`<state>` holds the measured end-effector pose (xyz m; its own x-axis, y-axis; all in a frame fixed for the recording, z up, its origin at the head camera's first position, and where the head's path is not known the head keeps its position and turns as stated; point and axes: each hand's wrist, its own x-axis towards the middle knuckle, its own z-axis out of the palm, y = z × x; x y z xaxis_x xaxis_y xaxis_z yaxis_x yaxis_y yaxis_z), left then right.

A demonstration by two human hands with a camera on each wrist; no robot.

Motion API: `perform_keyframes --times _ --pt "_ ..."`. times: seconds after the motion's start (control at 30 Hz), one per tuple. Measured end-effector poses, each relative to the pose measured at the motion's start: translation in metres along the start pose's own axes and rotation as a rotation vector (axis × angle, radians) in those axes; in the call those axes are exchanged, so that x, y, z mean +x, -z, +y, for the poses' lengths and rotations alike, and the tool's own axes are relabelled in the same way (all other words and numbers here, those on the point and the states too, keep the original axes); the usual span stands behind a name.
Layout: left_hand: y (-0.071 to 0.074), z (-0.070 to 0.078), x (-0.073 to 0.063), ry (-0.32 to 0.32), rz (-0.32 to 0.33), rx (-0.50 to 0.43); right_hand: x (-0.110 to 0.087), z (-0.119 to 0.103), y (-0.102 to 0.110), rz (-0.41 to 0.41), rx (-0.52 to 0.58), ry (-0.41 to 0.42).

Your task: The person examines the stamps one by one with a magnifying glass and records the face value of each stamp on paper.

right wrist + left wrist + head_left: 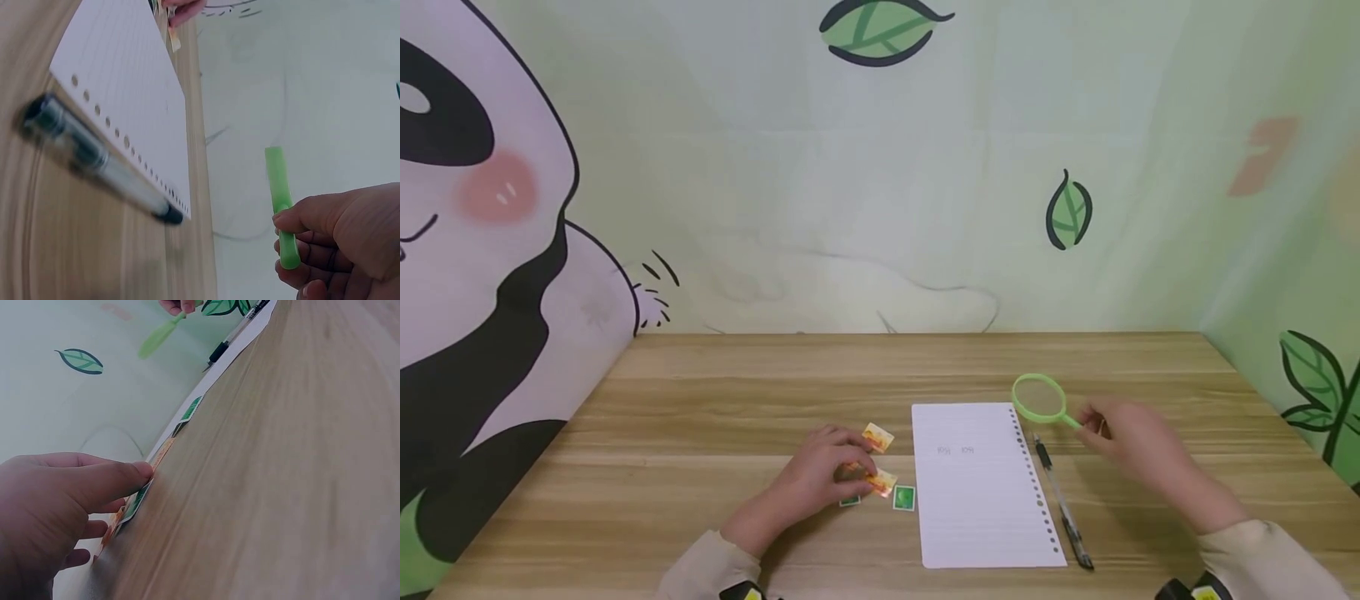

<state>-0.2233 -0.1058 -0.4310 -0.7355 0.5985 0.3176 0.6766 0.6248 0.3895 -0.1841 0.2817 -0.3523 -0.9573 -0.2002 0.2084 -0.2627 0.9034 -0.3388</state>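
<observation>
My left hand (816, 467) is low over a group of small stamps, with thumb and index fingertips pinching the edge of an orange stamp (883, 483). Another orange stamp (877, 437) lies beyond these fingertips. One green stamp (904, 498) sits to the right, and a second green stamp (134, 503) is partly hidden under the thumb. More orange shows between the fingers. My right hand (1123, 429) grips a green magnifying glass (1039, 398) by its handle (287, 240). Its round lens overlaps the upper right corner of the paper in the head view.
A lined sheet of paper (985, 517) with punched holes and faint handwriting lies between the hands. Along its right edge is a black-capped clear pen (1063, 504). The wooden table (700, 375) meets a wall (760, 167) with painted leaves and a panda.
</observation>
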Motion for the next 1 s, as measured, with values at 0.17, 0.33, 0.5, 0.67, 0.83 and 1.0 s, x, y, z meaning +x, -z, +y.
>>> perform_keyframes --times 0.17,0.33,0.5,0.67,0.83,1.0 --pt "0.000 0.000 -0.001 0.003 -0.004 0.005 0.005 -0.020 -0.004 0.000 0.029 0.057" --pt "0.001 -0.001 -0.002 0.012 -0.013 -0.004 0.008 -0.039 -0.012 0.025 0.016 0.139" --pt "0.002 0.000 -0.003 0.024 -0.025 -0.009 0.008 -0.055 -0.023 0.018 0.049 0.201" --pt "0.001 0.000 -0.003 0.032 -0.025 -0.017 0.007 -0.068 -0.034 0.018 0.077 0.232" --pt "0.002 0.001 -0.003 0.030 -0.025 -0.027 0.005 -0.082 -0.043 0.004 0.091 0.264" --pt "0.002 0.001 -0.002 0.024 -0.030 -0.015 0.001 -0.094 -0.053 -0.013 0.084 0.301"
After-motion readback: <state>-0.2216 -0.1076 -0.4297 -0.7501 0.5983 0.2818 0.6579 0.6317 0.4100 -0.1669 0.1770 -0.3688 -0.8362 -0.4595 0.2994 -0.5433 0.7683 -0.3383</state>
